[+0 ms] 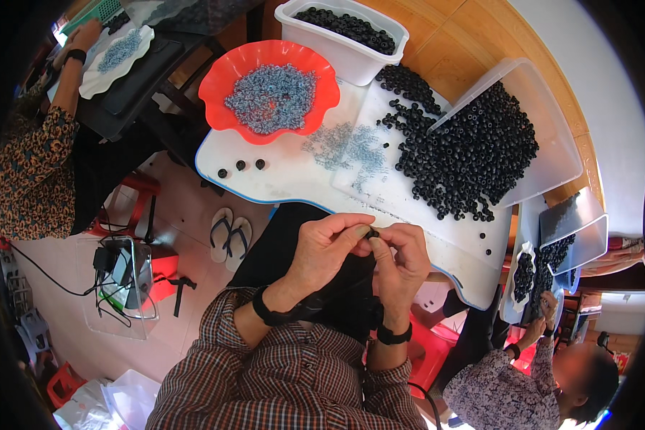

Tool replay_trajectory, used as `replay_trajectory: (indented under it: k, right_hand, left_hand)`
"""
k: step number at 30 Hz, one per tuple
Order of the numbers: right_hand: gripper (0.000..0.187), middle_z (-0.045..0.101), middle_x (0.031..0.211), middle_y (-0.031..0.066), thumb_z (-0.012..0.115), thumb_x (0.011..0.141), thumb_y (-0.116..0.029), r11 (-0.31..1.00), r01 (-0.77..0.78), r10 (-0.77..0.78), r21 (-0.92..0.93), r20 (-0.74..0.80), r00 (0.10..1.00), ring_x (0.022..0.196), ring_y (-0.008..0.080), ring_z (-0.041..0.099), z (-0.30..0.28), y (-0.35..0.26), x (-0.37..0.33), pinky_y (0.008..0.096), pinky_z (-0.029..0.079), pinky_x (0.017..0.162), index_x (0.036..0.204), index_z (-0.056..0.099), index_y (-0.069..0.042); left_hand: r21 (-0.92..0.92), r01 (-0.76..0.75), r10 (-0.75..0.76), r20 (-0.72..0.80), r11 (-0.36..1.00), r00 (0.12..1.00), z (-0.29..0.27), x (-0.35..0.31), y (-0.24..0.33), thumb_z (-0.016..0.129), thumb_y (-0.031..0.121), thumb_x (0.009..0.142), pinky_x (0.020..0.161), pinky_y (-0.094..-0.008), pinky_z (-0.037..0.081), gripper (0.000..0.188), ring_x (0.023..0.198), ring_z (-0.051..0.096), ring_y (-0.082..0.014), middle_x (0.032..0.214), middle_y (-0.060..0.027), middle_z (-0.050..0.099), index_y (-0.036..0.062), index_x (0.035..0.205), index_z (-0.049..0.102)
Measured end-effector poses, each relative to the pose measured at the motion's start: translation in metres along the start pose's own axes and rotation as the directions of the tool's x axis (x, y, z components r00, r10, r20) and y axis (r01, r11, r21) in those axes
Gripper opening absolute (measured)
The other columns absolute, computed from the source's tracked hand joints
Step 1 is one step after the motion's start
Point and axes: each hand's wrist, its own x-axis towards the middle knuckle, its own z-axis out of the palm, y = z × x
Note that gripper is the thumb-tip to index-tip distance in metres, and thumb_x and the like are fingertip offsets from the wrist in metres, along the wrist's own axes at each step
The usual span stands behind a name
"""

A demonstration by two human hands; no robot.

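My left hand [326,251] and my right hand [403,259] meet above my lap, just off the table's near edge. Their fingertips pinch one small black piece [371,233], mostly hidden between the fingers. Beyond them, a big heap of small black round pieces [466,158] spills from a clear plastic bin [562,154] tipped on its side. Left of the heap lies a loose scatter of tiny clear bluish pieces [365,147]. More of these bluish pieces [272,97] fill a red wavy-rimmed bowl [215,89]. Three black pieces [241,165] sit in a row near the table's left edge.
A white tub [294,32] of black pieces stands at the back of the white table [265,188]. One co-worker [36,172] sits at a dark table on the left, another [509,387] works at lower right. Slippers [231,239] and a clear box with cables [122,279] are on the floor.
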Motion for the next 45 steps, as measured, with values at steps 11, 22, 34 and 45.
replay_trajectory:
  k: [11, 22, 34, 45]
  right_hand:
    - [0.014, 0.058, 0.089, 0.0104, 0.069, 0.079, 0.005, 0.972, 0.106, -0.097, -0.212, 0.051, 0.994, 0.073, 0.0202, 0.060, 0.004, -0.006, -0.007, 0.0284, 0.050, 0.063, 0.091, 0.063, 0.001]
    - [0.014, 0.056, 0.096, 0.0063, 0.064, 0.087, 0.002, 0.994, -0.024, 0.031, 0.109, -0.060, 0.998, 0.079, 0.0120, 0.058, -0.004, -0.006, -0.017, 0.0230, 0.047, 0.069, 0.101, 0.066, 0.001]
    - [0.011, 0.056, 0.097, 0.0056, 0.061, 0.089, 0.002, 0.953, -0.154, 0.172, 0.261, -0.046, 0.984, 0.078, 0.0104, 0.058, 0.000, -0.004, -0.020, 0.0212, 0.048, 0.069, 0.099, 0.065, 0.002]
    - [0.010, 0.057, 0.095, 0.0052, 0.061, 0.089, 0.001, 0.954, -0.212, 0.217, 0.213, 0.000, 0.976, 0.074, 0.0098, 0.057, -0.001, 0.010, -0.022, 0.0216, 0.048, 0.067, 0.097, 0.066, 0.002]
  left_hand:
    - [-0.035, 0.041, -0.041, 0.018, 0.999, 0.999, 0.002, -0.002, 0.003, 0.062, 0.003, 0.090, 0.073, -0.0256, 0.058, 0.023, 0.082, 0.066, -0.0135, 0.094, -0.0125, 0.068, -0.0085, 0.111, 0.063]
    - [-0.352, 0.199, -0.133, 0.204, 0.915, 0.970, -0.011, 0.002, 0.000, 0.054, 0.006, 0.096, 0.073, -0.0299, 0.060, 0.027, 0.080, 0.068, -0.0170, 0.100, -0.0161, 0.067, -0.0070, 0.119, 0.058]
    - [-0.563, 0.167, -0.013, 0.267, 0.809, 0.964, -0.015, 0.000, 0.007, 0.055, 0.012, 0.096, 0.064, -0.0306, 0.059, 0.026, 0.073, 0.063, -0.0129, 0.093, -0.0160, 0.066, -0.0062, 0.114, 0.060]
    - [-0.553, 0.274, -0.217, 0.168, 0.787, 0.962, -0.017, 0.029, 0.008, 0.052, 0.020, 0.099, 0.066, -0.0233, 0.052, 0.027, 0.071, 0.059, -0.0092, 0.091, -0.0101, 0.064, -0.0030, 0.113, 0.058]
